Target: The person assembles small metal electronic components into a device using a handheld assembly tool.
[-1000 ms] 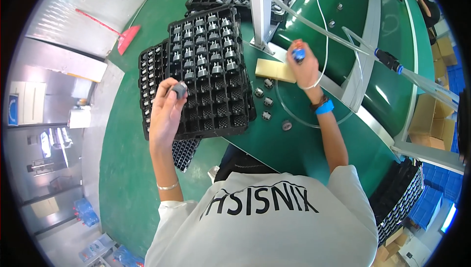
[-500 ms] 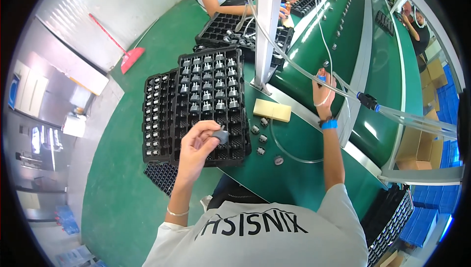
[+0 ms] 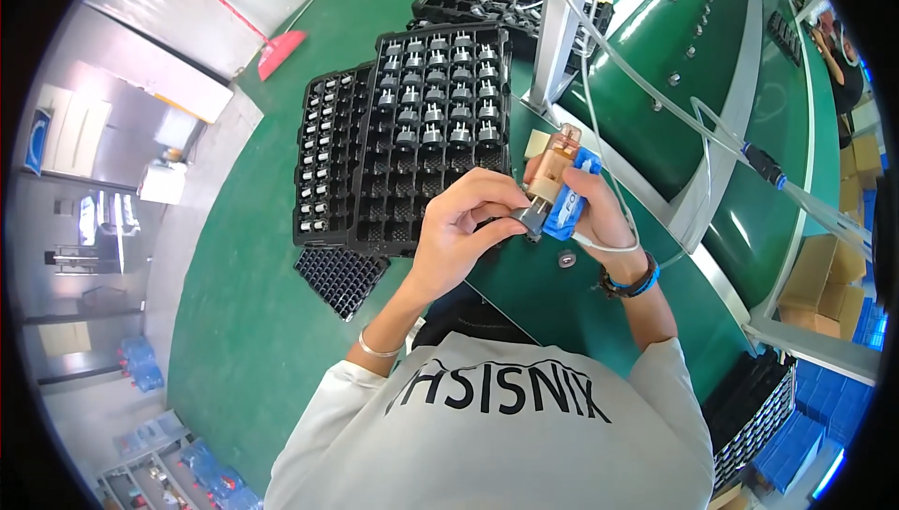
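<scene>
My left hand [image 3: 464,234] pinches a small dark metal part [image 3: 526,220] over the near edge of the green table [image 3: 552,309]. My right hand [image 3: 590,215] grips a blue and clear hand tool [image 3: 562,187] with a thin hose running from it. The tool's tip meets the small part between both hands. Just behind my left hand lies a black compartment tray [image 3: 435,126], its far rows filled with several similar parts and its near rows empty.
A second black tray [image 3: 323,159] sits left of the first, and a small grid tray [image 3: 339,274] lies on the floor below. A loose part [image 3: 566,260] rests by my right wrist. A grey post [image 3: 562,28] and clear hoses [image 3: 721,135] stand behind the hands.
My left hand has carried the small part from the tray's near edge to the right. My right hand has come down from the hoses with the blue tool, and both hands now meet.
</scene>
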### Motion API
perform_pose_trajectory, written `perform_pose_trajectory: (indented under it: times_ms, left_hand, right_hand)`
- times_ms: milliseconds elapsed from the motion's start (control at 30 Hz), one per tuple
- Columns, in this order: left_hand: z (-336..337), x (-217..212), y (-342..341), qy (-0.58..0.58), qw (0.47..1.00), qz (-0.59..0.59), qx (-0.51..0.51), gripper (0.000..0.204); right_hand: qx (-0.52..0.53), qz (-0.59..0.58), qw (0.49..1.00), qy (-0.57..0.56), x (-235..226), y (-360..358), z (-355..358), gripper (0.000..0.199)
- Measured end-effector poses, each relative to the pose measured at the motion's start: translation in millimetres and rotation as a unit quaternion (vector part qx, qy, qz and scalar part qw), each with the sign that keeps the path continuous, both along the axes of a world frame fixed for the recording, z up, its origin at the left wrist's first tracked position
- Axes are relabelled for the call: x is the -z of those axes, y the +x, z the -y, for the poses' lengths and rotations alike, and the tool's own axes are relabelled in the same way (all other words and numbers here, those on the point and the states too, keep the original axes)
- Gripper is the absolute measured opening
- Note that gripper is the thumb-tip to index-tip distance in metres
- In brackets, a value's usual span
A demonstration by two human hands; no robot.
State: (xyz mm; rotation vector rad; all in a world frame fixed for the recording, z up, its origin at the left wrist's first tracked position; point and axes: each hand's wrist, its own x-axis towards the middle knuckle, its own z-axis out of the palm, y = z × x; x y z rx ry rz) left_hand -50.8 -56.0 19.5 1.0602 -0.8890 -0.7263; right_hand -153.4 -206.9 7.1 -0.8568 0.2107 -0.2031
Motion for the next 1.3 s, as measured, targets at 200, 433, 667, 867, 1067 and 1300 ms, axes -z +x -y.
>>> perform_pose_trajectory:
  times_ms: [200, 433, 667, 867, 1067, 1300]
  left_hand:
    - [-7, 13, -8, -0.025, 0.998, 0.034, -0.049, 0.026]
    - [-2, -4, 70, 0.144, 0.909, 0.31, -0.238, 0.021]
    - [-13, 29, 181, 0.27, 0.701, 0.616, -0.236, 0.019]
    - [-3, 34, 194, 0.281, 0.711, 0.605, -0.221, 0.018]
    - [-13, 15, 181, 0.288, 0.847, 0.368, -0.255, 0.014]
    - [-34, 6, 132, 0.117, 0.984, -0.097, -0.097, 0.02]
  right_hand:
    - [-0.002, 0.003, 0.997, -0.082, 6, -9, -14, 0.037]
    - [0.244, -0.017, 0.932, -0.269, 84, -1, 56, 0.029]
    - [0.258, -0.154, 0.722, -0.623, 92, 13, 53, 0.036]
    - [0.261, -0.15, 0.701, -0.647, 99, 10, 55, 0.05]
    - [0.264, -0.137, 0.704, -0.645, 94, 14, 50, 0.062]
    - [0.361, -0.139, 0.735, -0.557, 104, 28, 74, 0.04]
